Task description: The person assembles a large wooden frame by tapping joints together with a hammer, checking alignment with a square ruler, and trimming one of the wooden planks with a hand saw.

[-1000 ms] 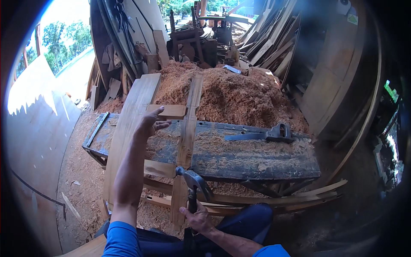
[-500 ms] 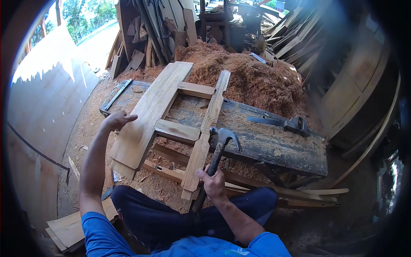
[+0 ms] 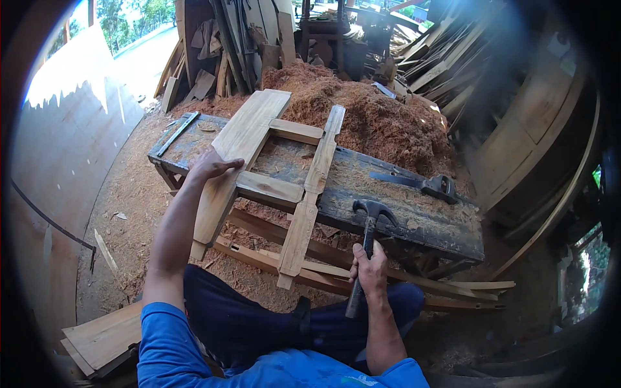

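Observation:
A pale wooden frame (image 3: pixel 299 233) lies slantwise over a low bench. Two short crosspieces join its wide board (image 3: pixel 255 123) to a narrower notched strip. My left hand (image 3: pixel 213 163) grips the outer edge of the wide board, thumb stretched across the top; some of its fingers are hidden. In my right hand (image 3: pixel 371 266) is a claw hammer (image 3: pixel 370 223), held by its dark handle with the head up. The hammer is apart from the frame, just right of the narrow strip and in front of the bench edge.
On the dust-covered bench (image 3: pixel 343 178) lie a handsaw (image 3: pixel 438 187) at the right and a metal square (image 3: pixel 178 134) at the far left. Behind rises a heap of wood shavings (image 3: pixel 381 123). Long timbers (image 3: pixel 330 268) lie below the bench, and boards (image 3: pixel 107 336) at lower left.
My left hand has come down and right onto the wide board, whose outer edge now tilts. The hammer has moved right, away from the narrow strip.

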A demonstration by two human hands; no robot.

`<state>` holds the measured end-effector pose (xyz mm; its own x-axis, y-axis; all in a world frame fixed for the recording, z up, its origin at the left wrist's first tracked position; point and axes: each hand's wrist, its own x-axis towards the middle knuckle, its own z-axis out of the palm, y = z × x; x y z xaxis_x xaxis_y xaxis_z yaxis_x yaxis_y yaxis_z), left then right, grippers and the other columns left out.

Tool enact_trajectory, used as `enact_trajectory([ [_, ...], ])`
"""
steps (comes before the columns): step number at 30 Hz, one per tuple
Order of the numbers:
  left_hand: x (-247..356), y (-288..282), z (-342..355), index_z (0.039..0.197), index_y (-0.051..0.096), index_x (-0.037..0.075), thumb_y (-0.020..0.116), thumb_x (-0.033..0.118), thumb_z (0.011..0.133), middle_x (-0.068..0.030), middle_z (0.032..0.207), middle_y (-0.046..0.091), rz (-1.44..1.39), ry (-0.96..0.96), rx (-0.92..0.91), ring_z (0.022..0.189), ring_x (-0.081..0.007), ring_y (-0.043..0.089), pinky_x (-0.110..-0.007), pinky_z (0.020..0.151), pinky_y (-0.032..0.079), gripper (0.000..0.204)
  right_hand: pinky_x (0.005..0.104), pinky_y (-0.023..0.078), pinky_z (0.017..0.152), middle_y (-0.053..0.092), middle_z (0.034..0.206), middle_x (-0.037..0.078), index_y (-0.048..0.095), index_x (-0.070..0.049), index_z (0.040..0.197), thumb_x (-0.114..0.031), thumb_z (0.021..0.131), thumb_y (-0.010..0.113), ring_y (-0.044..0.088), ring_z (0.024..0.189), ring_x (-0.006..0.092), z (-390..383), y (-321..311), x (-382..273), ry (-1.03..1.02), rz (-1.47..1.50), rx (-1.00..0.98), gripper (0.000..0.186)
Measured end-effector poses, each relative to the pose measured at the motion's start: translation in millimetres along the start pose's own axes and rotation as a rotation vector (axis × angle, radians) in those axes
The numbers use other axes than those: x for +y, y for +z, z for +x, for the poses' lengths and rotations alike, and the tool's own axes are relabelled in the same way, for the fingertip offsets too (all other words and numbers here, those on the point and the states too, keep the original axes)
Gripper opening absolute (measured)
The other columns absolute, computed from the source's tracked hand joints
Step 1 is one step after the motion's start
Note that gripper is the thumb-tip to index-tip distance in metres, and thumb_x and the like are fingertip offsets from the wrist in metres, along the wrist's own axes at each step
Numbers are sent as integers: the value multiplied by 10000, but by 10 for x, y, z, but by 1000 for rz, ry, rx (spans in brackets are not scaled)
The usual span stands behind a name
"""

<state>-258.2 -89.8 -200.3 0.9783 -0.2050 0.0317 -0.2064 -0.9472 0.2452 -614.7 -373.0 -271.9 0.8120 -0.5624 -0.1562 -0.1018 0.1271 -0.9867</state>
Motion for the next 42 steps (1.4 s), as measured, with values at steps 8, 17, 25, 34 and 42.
enact_trajectory([
  [8,-42,-118,-274,1198,569,-134,680,807,699,-341,1146,640,-39,22,-369,1123,-432,630,-486,945,488,1071,259,424,700,527,829,8,558,-28,1019,-238,921,720,474,770,91,228,-287,217,83,26,22,283],
  [17,-207,418,-1097,1134,562,-129,610,669,884,-280,1044,660,-542,-183,-209,1005,-346,660,-452,871,506,837,302,444,588,461,821,20,476,-25,965,-14,733,733,483,692,124,123,-32,-154,32,28,60,346],
  [25,786,1177,-1980,1224,424,-124,587,463,993,-239,1023,644,-1306,-204,-236,820,-245,680,-370,683,574,651,326,477,784,580,908,82,551,43,1119,-76,694,721,557,830,189,560,-743,-2204,-424,-1047,28,473],
  [34,1716,405,-2078,1365,469,-5,551,309,1030,-147,1111,673,-1373,617,-525,848,-212,708,-313,680,581,467,386,474,876,670,994,192,558,13,1164,-133,679,790,642,938,305,964,-1072,-3467,-1035,-1322,37,557],
  [42,1132,-1777,-209,1352,528,92,855,522,676,-136,1192,639,-23,897,1214,1175,-344,575,-469,1067,404,865,357,463,858,640,937,130,602,20,1084,-81,644,806,590,873,227,716,-946,-3698,-801,-1305,-123,496],
])
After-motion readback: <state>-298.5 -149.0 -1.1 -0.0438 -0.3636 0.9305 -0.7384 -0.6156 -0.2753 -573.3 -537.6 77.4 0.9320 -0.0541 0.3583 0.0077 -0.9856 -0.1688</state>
